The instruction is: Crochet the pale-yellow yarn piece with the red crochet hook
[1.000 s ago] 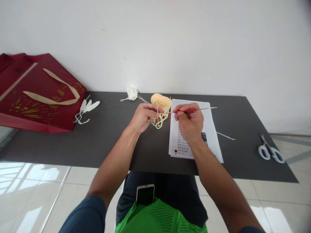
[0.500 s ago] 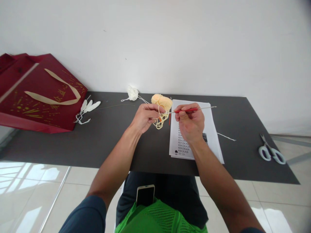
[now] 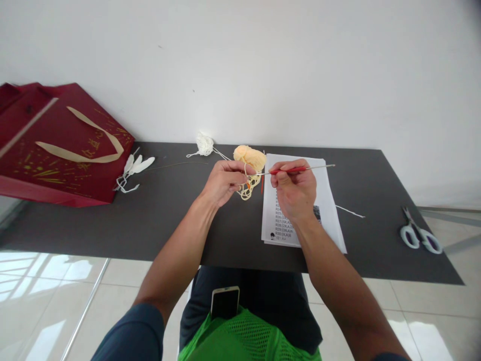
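My right hand (image 3: 295,193) is closed around the red grip of a crochet hook (image 3: 293,170), held level above the printed sheets. The hook's left metal end reaches to the fingers of my left hand (image 3: 228,181), which pinch pale yellow yarn (image 3: 246,194). A loop of that yarn passes over the left fingers, and loose strands hang below. What small piece of work sits between the left fingertips is hidden. Just behind lies the pale yellow yarn ball (image 3: 250,157). A thin orange-red stick (image 3: 262,184) shows between the hands.
Printed sheets (image 3: 330,215) lie under my right hand. Scissors (image 3: 419,233) rest at the table's right end. A white yarn ball (image 3: 205,144) sits at the back; white crocheted pieces (image 3: 137,165) lie beside a red paper bag (image 3: 75,150). A phone (image 3: 224,302) rests on my lap.
Almost nothing differs. The hook's left tip has shifted very slightly at my left fingertips; both hands keep their places and hold.
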Available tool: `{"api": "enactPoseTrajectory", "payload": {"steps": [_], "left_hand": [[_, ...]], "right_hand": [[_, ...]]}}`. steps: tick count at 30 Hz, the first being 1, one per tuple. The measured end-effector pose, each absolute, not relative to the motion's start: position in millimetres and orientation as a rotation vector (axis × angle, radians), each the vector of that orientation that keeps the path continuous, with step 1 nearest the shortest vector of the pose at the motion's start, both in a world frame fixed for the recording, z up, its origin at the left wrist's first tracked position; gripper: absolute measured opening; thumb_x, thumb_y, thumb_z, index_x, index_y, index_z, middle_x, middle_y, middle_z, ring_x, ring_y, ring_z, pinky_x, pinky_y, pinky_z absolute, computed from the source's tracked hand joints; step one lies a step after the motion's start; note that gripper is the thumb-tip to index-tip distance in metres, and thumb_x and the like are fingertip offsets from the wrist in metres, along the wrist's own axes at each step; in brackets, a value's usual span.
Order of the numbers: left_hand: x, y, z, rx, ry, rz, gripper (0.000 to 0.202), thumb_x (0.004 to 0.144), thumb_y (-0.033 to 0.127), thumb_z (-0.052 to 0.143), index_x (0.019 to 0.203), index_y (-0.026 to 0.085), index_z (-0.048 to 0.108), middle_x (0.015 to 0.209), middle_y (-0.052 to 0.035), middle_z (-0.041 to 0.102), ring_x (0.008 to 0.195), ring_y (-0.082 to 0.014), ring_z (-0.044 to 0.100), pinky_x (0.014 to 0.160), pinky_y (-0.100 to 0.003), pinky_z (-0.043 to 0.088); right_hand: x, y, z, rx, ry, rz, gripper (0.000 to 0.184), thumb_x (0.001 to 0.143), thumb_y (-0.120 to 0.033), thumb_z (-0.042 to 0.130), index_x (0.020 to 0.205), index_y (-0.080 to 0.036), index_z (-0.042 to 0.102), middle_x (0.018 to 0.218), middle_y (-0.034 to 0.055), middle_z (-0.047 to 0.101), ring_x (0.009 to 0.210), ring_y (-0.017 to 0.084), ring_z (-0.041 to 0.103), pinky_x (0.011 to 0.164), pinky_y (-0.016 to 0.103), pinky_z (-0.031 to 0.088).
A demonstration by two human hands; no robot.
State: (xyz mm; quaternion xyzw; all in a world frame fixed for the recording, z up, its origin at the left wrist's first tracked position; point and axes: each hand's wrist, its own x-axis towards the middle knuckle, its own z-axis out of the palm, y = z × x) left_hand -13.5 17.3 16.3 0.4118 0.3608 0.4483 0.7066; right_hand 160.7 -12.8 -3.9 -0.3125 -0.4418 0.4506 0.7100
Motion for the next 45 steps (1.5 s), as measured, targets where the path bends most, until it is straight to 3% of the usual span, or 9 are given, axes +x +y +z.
{"api": "enactPoseTrajectory", "payload": {"steps": [11,16,19,26,29,33,37,43,45], "left_hand": [[-14.2,16.7,15.9,0.933,0.785,0.990,0.016,0.059,0.012,0.079,0.076,0.012,0.080,0.059,-0.0023,0.061,0.044,-0.0023,0.036,0.042,-0.020,0.014],[-12.9,15.6,16.6,0.949,0.750,1.044,0.023,0.061,0.020,0.086,0.083,0.014,0.080,0.065,-0.0034,0.065,0.049,-0.0040,0.041,0.044,-0.020,0.017],[-10.5,15.6,15.7,0.971,0.731,1.085,0.028,0.061,0.021,0.087,0.087,0.016,0.080,0.064,-0.0007,0.064,0.048,-0.0035,0.040,0.045,-0.020,0.021],[-2.5,14.2,8.2,1.002,0.778,1.197,0.017,0.065,0.014,0.082,0.081,0.017,0.078,0.058,0.0036,0.061,0.047,-0.0028,0.040,0.047,-0.019,0.026],[-0.4,13.7,6.3,1.014,0.816,1.195,0.020,0.064,0.015,0.082,0.083,0.017,0.079,0.063,0.0018,0.066,0.050,-0.0044,0.046,0.050,-0.019,0.033],[1.3,13.8,6.6,1.088,0.877,1.228,0.021,0.062,0.016,0.084,0.084,0.018,0.082,0.075,-0.0023,0.075,0.065,-0.0110,0.062,0.066,-0.024,0.050],[2.8,13.1,6.6,1.184,0.928,1.244,0.017,0.065,0.017,0.083,0.082,0.017,0.082,0.083,-0.0047,0.078,0.075,-0.0147,0.068,0.075,-0.027,0.053],[8.1,9.9,4.6,1.056,0.890,1.274,0.059,0.064,0.014,0.081,0.122,0.018,0.072,0.074,0.0022,0.071,0.065,-0.0095,0.064,0.069,-0.024,0.052],[10.7,8.8,4.2,1.045,0.890,1.288,0.062,0.065,0.014,0.080,0.126,0.017,0.069,0.075,0.0019,0.071,0.066,-0.0090,0.065,0.070,-0.023,0.052]], "right_hand": [[158.8,-12.4,-2.4,-0.683,-0.923,1.064,0.030,0.076,-0.039,0.086,0.083,-0.025,0.060,0.080,-0.0031,0.074,0.056,0.007,0.057,0.052,0.024,0.046],[160.6,-11.5,-2.1,-0.693,-0.762,1.225,0.028,0.075,-0.031,0.087,0.084,-0.023,0.062,0.081,-0.0035,0.074,0.060,0.005,0.060,0.054,0.018,0.049],[160.6,-10.9,-2.0,-0.729,-0.643,1.342,0.024,0.075,-0.027,0.086,0.083,-0.021,0.065,0.082,-0.0033,0.074,0.063,0.004,0.062,0.054,0.014,0.051],[147.0,-14.4,-1.2,-0.690,-0.492,1.483,0.020,0.076,-0.026,0.086,0.082,-0.018,0.069,0.081,-0.0026,0.074,0.065,0.002,0.066,0.060,0.009,0.057],[142.4,-15.1,-0.7,-0.697,-0.440,1.492,0.020,0.075,-0.026,0.086,0.081,-0.019,0.068,0.081,-0.0037,0.075,0.063,0.002,0.066,0.061,0.009,0.058],[141.3,-14.3,-1.4,-0.709,-0.405,1.488,0.021,0.075,-0.025,0.086,0.080,-0.019,0.067,0.080,-0.0041,0.075,0.062,0.002,0.066,0.061,0.009,0.059],[139.4,-15.3,-2.4,-0.710,-0.476,1.466,0.022,0.075,-0.029,0.087,0.080,-0.020,0.066,0.078,-0.0056,0.073,0.063,0.002,0.065,0.062,0.008,0.059],[131.2,-19.4,-3.5,-0.724,-0.509,1.401,0.020,0.077,-0.029,0.085,0.082,-0.020,0.068,0.082,-0.0030,0.073,0.067,0.005,0.065,0.063,0.014,0.059],[129.5,-19.9,-4.9,-0.717,-0.512,1.387,0.021,0.078,-0.030,0.085,0.084,-0.020,0.067,0.083,-0.0030,0.072,0.068,0.005,0.065,0.064,0.015,0.059]]}}
